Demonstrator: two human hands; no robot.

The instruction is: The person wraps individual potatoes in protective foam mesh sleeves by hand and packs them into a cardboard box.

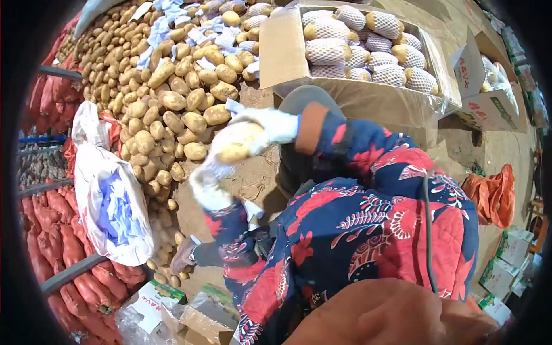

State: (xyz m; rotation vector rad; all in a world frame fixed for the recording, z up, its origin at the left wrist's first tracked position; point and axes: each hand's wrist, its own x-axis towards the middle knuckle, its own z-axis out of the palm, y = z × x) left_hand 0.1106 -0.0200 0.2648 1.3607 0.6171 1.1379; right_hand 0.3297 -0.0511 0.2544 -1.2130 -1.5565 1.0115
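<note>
My right hand (270, 125), in a white glove, is closed around a large potato (234, 150) held above the ground. Just below it my left hand (210, 192), also gloved in white and somewhat blurred, is closed on a pale foam net sleeve (219, 168) at the potato's lower end. How far the sleeve covers the potato I cannot tell. A pile of loose potatoes (172, 100) lies beyond my hands, with bluish-white sleeves (158, 37) scattered over it. To the upper right, an open cardboard box (284, 54) holds several potatoes in white foam nets (328, 50).
A white bag (89, 172) of bluish-purple pieces (122, 210) stands at the left, beside red net sacks (52, 230) behind metal rails. Another open carton (489, 112) is at the right, near an orange-red sack (491, 195). Printed boxes (152, 305) lie at the lower left.
</note>
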